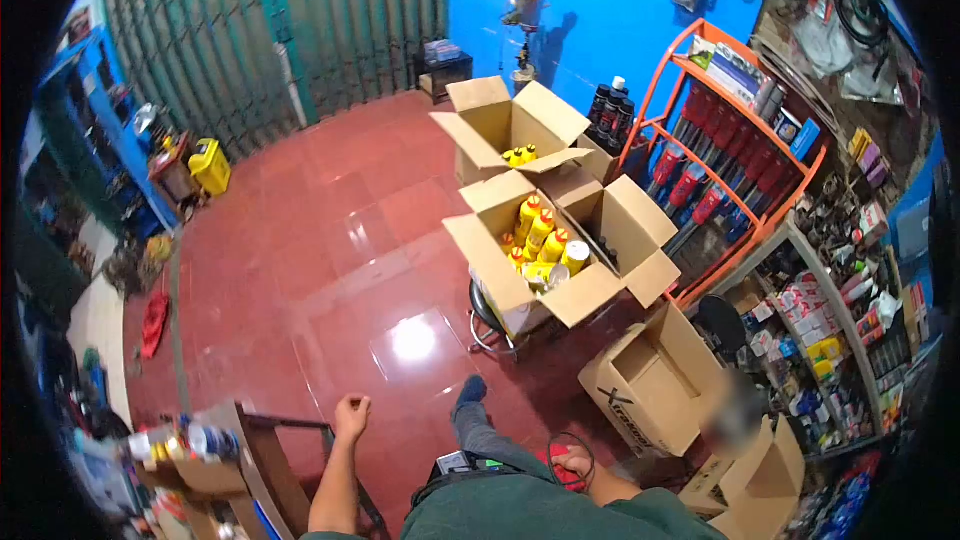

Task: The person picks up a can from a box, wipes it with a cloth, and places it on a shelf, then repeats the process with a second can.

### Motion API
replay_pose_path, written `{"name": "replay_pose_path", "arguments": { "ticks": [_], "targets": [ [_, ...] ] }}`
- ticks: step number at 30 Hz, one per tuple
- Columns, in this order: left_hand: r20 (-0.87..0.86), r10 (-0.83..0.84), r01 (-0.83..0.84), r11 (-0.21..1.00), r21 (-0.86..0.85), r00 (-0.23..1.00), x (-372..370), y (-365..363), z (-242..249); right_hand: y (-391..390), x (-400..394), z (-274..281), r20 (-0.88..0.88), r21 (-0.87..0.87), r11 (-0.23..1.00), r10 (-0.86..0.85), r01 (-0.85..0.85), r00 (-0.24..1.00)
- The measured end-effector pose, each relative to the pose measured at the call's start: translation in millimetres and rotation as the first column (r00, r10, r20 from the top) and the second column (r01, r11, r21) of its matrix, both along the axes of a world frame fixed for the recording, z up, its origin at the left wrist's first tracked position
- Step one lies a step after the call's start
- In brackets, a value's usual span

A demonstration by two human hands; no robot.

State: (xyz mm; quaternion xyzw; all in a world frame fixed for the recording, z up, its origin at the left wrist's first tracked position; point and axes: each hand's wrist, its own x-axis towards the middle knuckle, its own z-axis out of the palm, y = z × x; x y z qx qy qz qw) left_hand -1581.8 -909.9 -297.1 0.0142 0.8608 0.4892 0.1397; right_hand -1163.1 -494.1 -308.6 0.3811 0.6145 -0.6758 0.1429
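"Where are we looking first?"

"The left hand [351,418], hanging out in front over the floor [330,340]! Its forearm is rising nearly straight from the lower edge, and the fingers are curling loosely, gripping nothing that's showing."

"And the right?"

"Tucking in beside the hip! That forearm is angling inward, and the right hand [577,461] is clasping a red thing [570,481]."

"So that's where the red thing is sitting?"

"Right there in the right hand, beside the trousers [492,432], with a dark cord [594,455] looping about it. What it is, I'm not making out."

"What's standing around them?"

"A marked box [625,425] is gaping open to the right of the right hand. Farther ahead, well apart from both hands, a bottle box [497,275] is holding yellow bottles [540,232], and a stool [487,308] is showing beneath. One foot [470,392] is pointing ahead, between the hands."
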Motion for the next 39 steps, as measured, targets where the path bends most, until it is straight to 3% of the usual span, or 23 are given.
{"name": "replay_pose_path", "arguments": {
  "ticks": [1,2,6,9,11,13,17,19,20,21,22,24,25,27,28,29,31,33,34,35,37,38,39],
  "targets": [
    [-0.121,-0.035,0.046,0.995,0.092,0.992,-32.2,36.6,15.8,-0.4,-14.9,-17.4,0.043,-0.01,1.0,-0.024,0.024,0.999],
    [-0.153,-0.098,0.118,0.985,0.128,0.983,-53.0,81.1,58.6,4.7,-9.0,-115.2,0.139,-0.122,0.986,-0.096,0.113,0.986],
    [-0.292,-0.441,0.471,0.881,0.039,0.849,-109.4,228.3,197.4,20.4,-95.3,-73.2,0.151,-0.118,0.958,-0.242,0.26,0.958],
    [-0.427,-0.637,0.7,0.714,-0.014,0.642,-149.1,322.5,233.4,30.1,-138.9,-45.1,0.113,-0.223,0.853,-0.458,0.472,0.882],
    [-0.372,-0.737,0.797,0.604,0.013,0.565,-162.8,381.1,252.0,37.2,-159.3,-23.1,0.092,-0.355,0.704,-0.628,0.615,0.773],
    [-0.547,-0.744,0.85,0.516,-0.106,0.383,-171.9,437.6,235.5,41.3,-172.2,-4.2,0.096,-0.494,0.506,-0.776,0.707,0.623],
    [-0.343,-0.939,0.91,0.159,-0.383,0.019,-181.1,530.5,163.2,36.6,-186.7,30.9,0.113,-0.644,0.174,-0.942,0.745,0.317],
    [-0.085,-0.991,0.888,-0.052,-0.457,-0.101,-176.4,565.5,160.3,15.5,-198.6,40.7,0.143,-0.664,0.023,-0.977,0.748,0.157],
    [-0.09,-0.984,0.86,-0.09,-0.502,-0.156,-175.7,579.6,135.7,11.0,-200.8,17.7,0.224,-0.391,0.092,-0.956,0.916,0.191],
    [-0.055,-0.981,0.836,-0.129,-0.534,-0.187,-172.0,591.0,127.3,-16.6,-205.6,21.3,0.229,-0.381,0.049,-0.963,0.923,0.145],
    [-0.008,-0.976,0.825,-0.177,-0.537,-0.215,-168.5,598.3,118.8,-46.4,-211.6,27.1,-0.246,-0.388,0.247,-0.956,0.888,0.159],
    [0.075,-0.955,0.797,-0.283,-0.534,-0.288,-163.1,613.1,104.7,-73.9,-220.8,10.7,-0.056,-0.144,0.249,-0.968,0.958,0.243],
    [0.122,-0.936,0.779,-0.342,-0.525,-0.329,-159.7,615.9,93.7,-95.1,-225.9,1.0,-0.046,-0.128,0.211,-0.977,0.969,0.206],
    [0.002,-0.943,0.794,-0.281,-0.539,-0.333,-154.8,613.2,93.5,-127.4,-252.8,4.9,0.207,0.187,0.155,-0.972,0.97,0.115],
    [0.006,-0.935,0.8,-0.306,-0.516,-0.354,-154.8,616.1,94.8,-138.1,-264.0,20.5,0.216,0.198,0.129,-0.973,0.972,0.085],
    [0.012,-0.928,0.804,-0.328,-0.495,-0.371,-158.2,617.6,93.0,-140.3,-287.5,71.3,0.269,0.148,-0.003,-0.962,0.989,-0.043],
    [-0.049,-0.898,0.82,-0.374,-0.432,-0.436,-172.7,618.2,72.8,-156.0,-313.6,106.2,0.334,0.104,-0.157,-0.925,0.982,-0.183],
    [-0.171,-0.831,0.831,-0.469,-0.298,-0.53,-187.8,622.9,63.7,-174.4,-309.3,102.4,-0.182,-0.332,-0.3,-0.91,0.894,-0.373],
    [-0.255,-0.807,0.841,-0.473,-0.261,-0.533,-199.4,620.8,76.0,-175.4,-300.1,96.7,-0.16,-0.332,-0.356,-0.892,0.874,-0.424],
    [-0.178,-0.851,0.867,-0.47,-0.163,-0.495,-206.7,620.4,90.1,-176.2,-290.2,94.5,-0.134,-0.33,-0.41,-0.871,0.85,-0.472],
    [-0.249,-0.888,0.919,-0.393,-0.026,-0.386,-224.0,620.1,99.1,-160.4,-275.5,104.7,-0.243,-0.173,-0.485,-0.822,0.857,-0.514],
    [-0.199,-0.894,0.889,-0.432,0.151,-0.401,-233.1,625.6,127.5,-140.0,-284.9,127.1,-0.284,-0.168,-0.538,-0.776,0.826,-0.563],
    [-0.301,-0.898,0.872,-0.405,0.276,-0.322,-238.1,624.2,140.2,-116.2,-299.4,162.7,-0.325,-0.165,-0.585,-0.728,0.794,-0.604]
  ]
}}
